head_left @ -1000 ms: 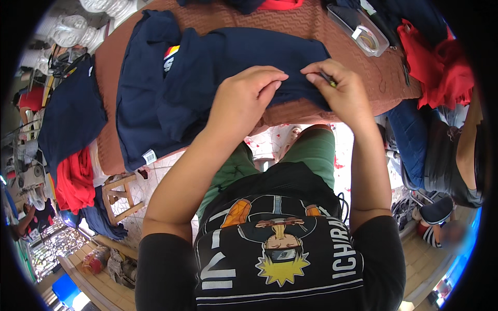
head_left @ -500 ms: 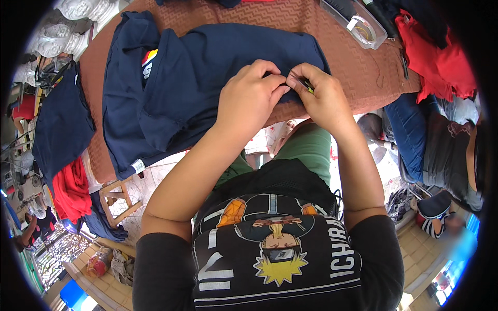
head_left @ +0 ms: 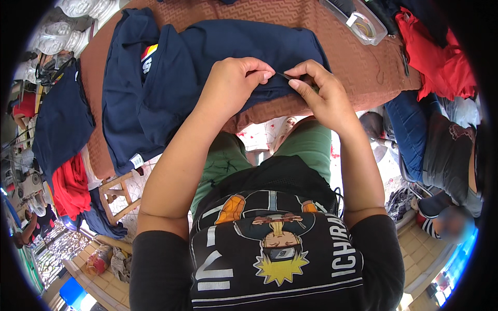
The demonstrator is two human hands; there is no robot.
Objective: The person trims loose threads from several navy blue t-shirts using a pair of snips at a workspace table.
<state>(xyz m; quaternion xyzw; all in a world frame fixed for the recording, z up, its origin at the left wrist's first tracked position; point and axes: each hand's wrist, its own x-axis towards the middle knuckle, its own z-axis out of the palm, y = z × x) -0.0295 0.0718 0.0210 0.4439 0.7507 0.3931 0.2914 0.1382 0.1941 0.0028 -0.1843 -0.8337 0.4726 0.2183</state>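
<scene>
A navy blue garment [head_left: 249,39], folded and bunched, lies across the brown-covered table. Above its near edge, my left hand [head_left: 233,80] is closed, thumb and index finger pinched together. My right hand [head_left: 324,93] faces it a short gap away, thumb and index finger closed on a thin dark strip [head_left: 282,75] that points toward the left fingertips. Whether both hands hold this strip, and what it is, I cannot make out. The inside of my right palm is shaded. A coloured print [head_left: 149,53] shows in a fold of the garment, and a white label [head_left: 137,160] on its lower left corner.
Brown patterned cloth [head_left: 358,75] covers the table. At the back right stands a clear plastic box [head_left: 369,31] with small items. Red cloth [head_left: 433,57] hangs at the right edge, more navy cloth [head_left: 62,119] at the left. A person in jeans [head_left: 407,135] is at the right.
My hands have drawn slightly apart, the left one moving left. A thin dark strip now shows between the fingertips. The yellow-green bit seen in my right hand is hidden now.
</scene>
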